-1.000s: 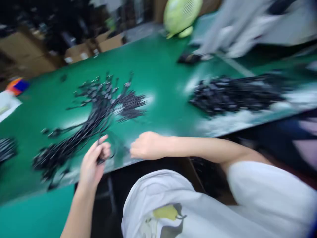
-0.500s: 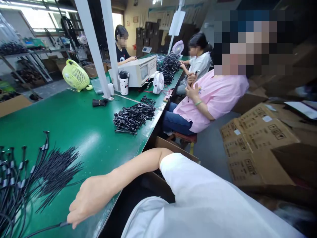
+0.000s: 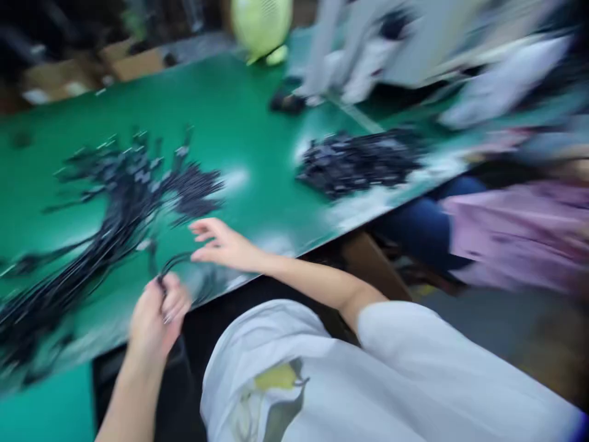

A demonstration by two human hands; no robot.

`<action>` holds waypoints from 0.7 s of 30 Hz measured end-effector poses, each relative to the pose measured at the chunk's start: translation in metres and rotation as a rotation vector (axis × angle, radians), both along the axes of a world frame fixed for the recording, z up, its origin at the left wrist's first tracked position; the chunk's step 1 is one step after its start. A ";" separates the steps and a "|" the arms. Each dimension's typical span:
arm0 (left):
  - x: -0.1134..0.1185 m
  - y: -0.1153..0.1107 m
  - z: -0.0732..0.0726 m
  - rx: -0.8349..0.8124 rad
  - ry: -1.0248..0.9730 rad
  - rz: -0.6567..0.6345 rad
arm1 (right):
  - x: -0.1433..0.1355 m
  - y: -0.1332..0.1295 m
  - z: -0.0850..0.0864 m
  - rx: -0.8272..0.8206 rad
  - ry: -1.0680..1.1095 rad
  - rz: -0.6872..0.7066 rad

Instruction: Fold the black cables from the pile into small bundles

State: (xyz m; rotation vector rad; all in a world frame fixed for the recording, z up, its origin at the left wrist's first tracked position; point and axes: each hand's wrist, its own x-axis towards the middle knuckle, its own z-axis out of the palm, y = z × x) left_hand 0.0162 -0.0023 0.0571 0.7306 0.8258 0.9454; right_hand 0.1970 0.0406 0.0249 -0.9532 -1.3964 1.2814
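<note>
My left hand (image 3: 161,310) is closed around a black cable (image 3: 173,260) just over the table's front edge. A bent length of that cable rises from the fist and reaches toward my right hand (image 3: 223,245). The fingers and thumb of my right hand are apart; the cable runs up to the thumb, and blur hides whether they touch. Beyond my hands a bundle of black cables (image 3: 117,215) with small light tags lies across the green table. Beside it sits a fan of thin black ties or wires (image 3: 196,187).
Another pile of black cables (image 3: 359,161) lies farther right on the green table (image 3: 248,132). A yellow-green fan (image 3: 262,27) and white posts (image 3: 322,49) stand at the back. A co-worker in a pink shirt (image 3: 515,233) sits at right. Cardboard boxes (image 3: 138,64) are behind.
The view has swung left and down, bringing my left hand with the cable into sight. My right hand, earlier pinching a cable end, now has its fingers apart.
</note>
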 end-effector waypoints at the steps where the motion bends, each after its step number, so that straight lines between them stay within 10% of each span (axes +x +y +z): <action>1: 0.001 -0.003 -0.003 -0.050 -0.016 0.053 | -0.006 -0.006 -0.013 -0.187 0.136 0.103; 5: 0.002 -0.001 -0.029 -0.144 -0.070 0.124 | -0.017 -0.021 -0.033 -0.543 0.471 0.210; 10: 0.010 -0.026 -0.055 -0.038 0.004 0.142 | -0.029 -0.024 -0.001 -0.778 0.682 0.243; 21: -0.003 -0.028 -0.061 0.222 0.704 -0.154 | -0.051 -0.058 -0.019 -0.371 0.292 0.029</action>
